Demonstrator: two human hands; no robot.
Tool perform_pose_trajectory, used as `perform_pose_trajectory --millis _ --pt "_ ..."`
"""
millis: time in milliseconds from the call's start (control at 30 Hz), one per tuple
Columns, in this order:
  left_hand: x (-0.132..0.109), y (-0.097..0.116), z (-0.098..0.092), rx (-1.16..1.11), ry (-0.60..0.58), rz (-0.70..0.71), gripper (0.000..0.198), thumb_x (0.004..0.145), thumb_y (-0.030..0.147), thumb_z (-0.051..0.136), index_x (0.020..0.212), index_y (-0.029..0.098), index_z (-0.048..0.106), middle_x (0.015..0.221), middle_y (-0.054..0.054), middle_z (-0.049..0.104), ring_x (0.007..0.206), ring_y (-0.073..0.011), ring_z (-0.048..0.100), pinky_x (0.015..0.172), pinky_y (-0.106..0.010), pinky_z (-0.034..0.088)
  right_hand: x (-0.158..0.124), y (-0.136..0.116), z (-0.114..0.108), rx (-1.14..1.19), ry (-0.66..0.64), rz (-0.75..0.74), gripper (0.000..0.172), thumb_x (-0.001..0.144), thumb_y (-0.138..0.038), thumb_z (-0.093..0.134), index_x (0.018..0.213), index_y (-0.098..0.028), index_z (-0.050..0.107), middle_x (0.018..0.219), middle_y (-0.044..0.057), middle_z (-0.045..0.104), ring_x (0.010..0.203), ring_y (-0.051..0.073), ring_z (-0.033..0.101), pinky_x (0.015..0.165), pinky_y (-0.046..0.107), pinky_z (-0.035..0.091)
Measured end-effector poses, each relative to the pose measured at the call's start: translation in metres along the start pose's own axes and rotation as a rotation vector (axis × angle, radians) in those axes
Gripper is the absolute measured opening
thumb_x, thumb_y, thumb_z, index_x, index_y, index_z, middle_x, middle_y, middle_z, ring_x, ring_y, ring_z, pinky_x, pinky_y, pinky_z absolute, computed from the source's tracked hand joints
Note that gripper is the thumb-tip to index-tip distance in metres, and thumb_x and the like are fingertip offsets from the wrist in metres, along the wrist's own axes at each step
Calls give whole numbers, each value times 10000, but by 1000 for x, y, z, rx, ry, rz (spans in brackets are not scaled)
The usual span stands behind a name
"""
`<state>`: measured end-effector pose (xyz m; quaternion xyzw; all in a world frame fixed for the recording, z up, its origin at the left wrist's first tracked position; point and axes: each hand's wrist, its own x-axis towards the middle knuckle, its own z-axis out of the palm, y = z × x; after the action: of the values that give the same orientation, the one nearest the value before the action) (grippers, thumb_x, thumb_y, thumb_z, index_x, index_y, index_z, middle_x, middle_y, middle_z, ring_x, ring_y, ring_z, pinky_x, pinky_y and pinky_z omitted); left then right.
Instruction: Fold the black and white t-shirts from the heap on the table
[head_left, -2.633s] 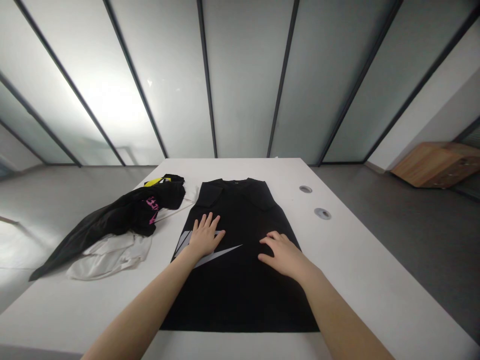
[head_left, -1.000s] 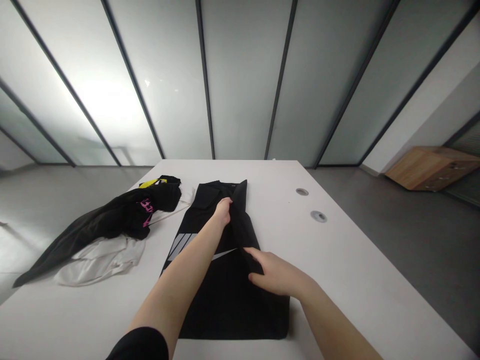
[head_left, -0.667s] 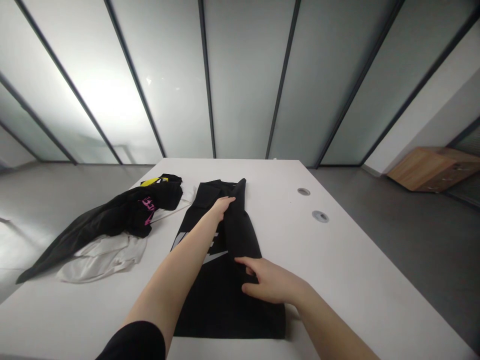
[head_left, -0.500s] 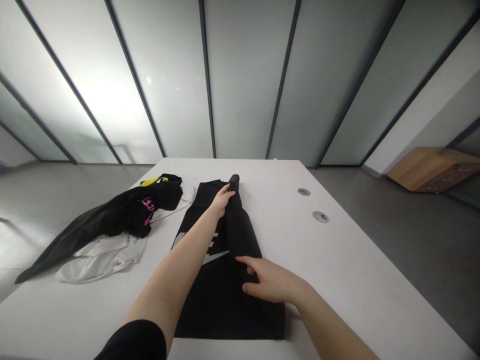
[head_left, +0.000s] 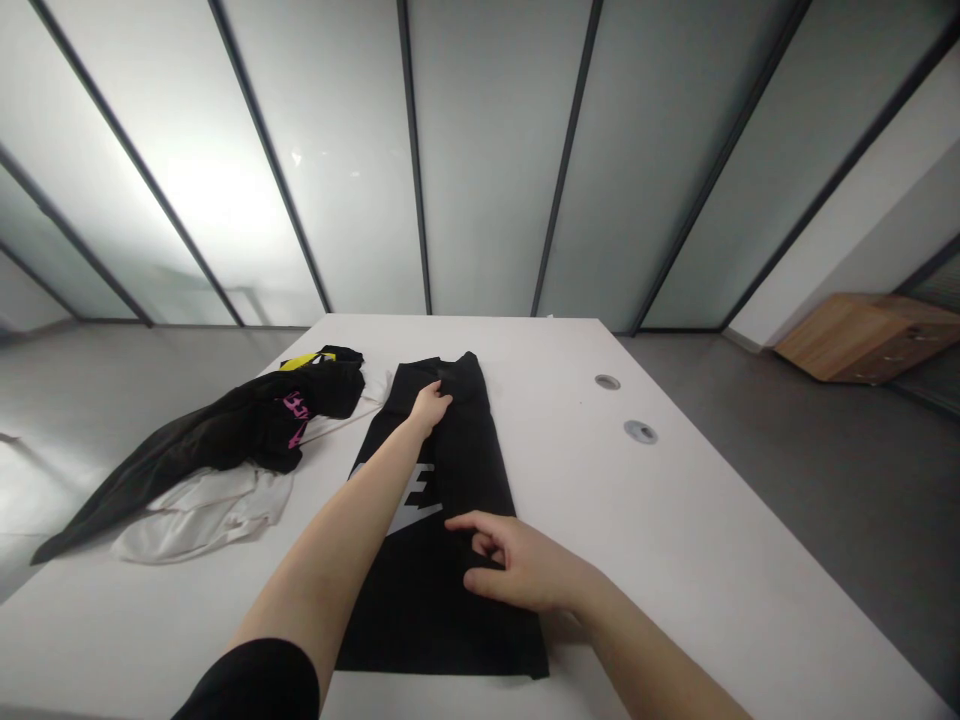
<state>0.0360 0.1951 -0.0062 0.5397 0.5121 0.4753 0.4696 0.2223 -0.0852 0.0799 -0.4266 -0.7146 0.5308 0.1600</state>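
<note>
Left hand (head_left: 430, 408): lies palm down on the shirt's upper part, just below the collar, fingers together and fairly straight, with no pinch showing. A black sleeve (head_left: 247, 680) covers the upper arm.

Right hand (head_left: 514, 563): hangs over the shirt's lower part near its right edge, index finger stretched out and the other fingers loosely curled. I cannot tell whether it is gripping any cloth or how firmly it touches.

Shirt (head_left: 465, 470): black, folded into a long, narrow strip, straight along the table, collar end away from the person, lying between the two hands' forearms and the far table edge.

Print: a white swoosh (head_left: 412, 518) and grey stripes (head_left: 420, 485) show on the shirt's left half, below the left hand.

Table (head_left: 600, 520): white, under the shirt, which lies near its middle.

Left of shirt: a crumpled black jacket (head_left: 225, 440) with pink lettering (head_left: 294, 415) and a yellow patch (head_left: 304, 362), lying partly on a white cloth (head_left: 202, 515), both just beside the shirt and hanging toward the table's left edge.

Right of shirt: two round metal grommets (head_left: 624, 408) set in the table top, well apart from the shirt.

Beyond shirt: a frosted glass wall (head_left: 480, 180); far to its right, a wooden cabinet (head_left: 862, 338) stands on a grey floor (head_left: 750, 420).
</note>
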Motion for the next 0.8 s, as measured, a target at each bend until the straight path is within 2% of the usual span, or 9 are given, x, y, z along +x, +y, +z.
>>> perform_pose_trajectory --millis 100,167,267,333,433,633,700,800 --pt "-5 -6 -10 112 1 -17 808 799 188 836 1551 134 546 1305 -201 747 1169 -296 740 1001 -384 586 3 4 5 -67 -42 -17 702 838 -283 776 1510 -316 576 949 -36 607 762 127 517 702 247 408" --pt "-10 -8 -14 172 -3 -2 862 817 174 816 1610 159 479 1366 -196 718 1241 -295 708 1042 -388 563 6 8 9 -148 -73 -8 720 831 -298 779 1521 -300 570 959 -25 632 780 139 535 706 251 405" --pt "-17 -6 -15 238 -28 43 709 840 154 775 1526 185 597 1362 -150 731 1275 -289 685 1096 -396 530 9 12 11 -235 -115 35 731 811 -299 784 1513 -265 584 950 -12 645 781 148 548 674 246 390" --pt "-22 -3 -12 269 -51 66 538 846 154 761 1382 173 721 1295 -131 766 1209 -291 715 1100 -404 531 10 15 8 -256 -131 65 687 808 -273 769 1476 -260 609 917 -21 634 752 140 541 649 240 373" --pt "-29 1 -6 292 -67 90 400 861 166 747 1259 168 788 1273 -120 779 1176 -290 729 1114 -409 525 8 21 -5 -272 -136 125 578 804 -238 748 1373 -271 653 845 -49 598 702 123 518 630 234 346" --pt "-41 2 10 243 -77 109 404 871 171 757 1275 169 782 1399 -130 723 1318 -299 665 1178 -414 477 -1 34 -39 -344 -86 345 201 789 -213 723 987 -225 692 719 -60 612 617 120 518 575 243 320" --pt "-42 1 12 205 -76 108 413 864 183 779 1276 168 780 1409 -141 716 1330 -311 659 1183 -432 475 -4 33 -45 -337 -68 342 94 792 -206 721 870 -213 669 687 -52 623 606 119 521 563 243 317" --pt "-41 3 10 136 -67 94 427 868 222 795 1291 170 773 1370 -151 735 1285 -321 689 1148 -453 510 -8 24 -47 -180 -64 244 92 833 -233 714 835 -208 626 641 -62 588 571 101 472 548 234 306"
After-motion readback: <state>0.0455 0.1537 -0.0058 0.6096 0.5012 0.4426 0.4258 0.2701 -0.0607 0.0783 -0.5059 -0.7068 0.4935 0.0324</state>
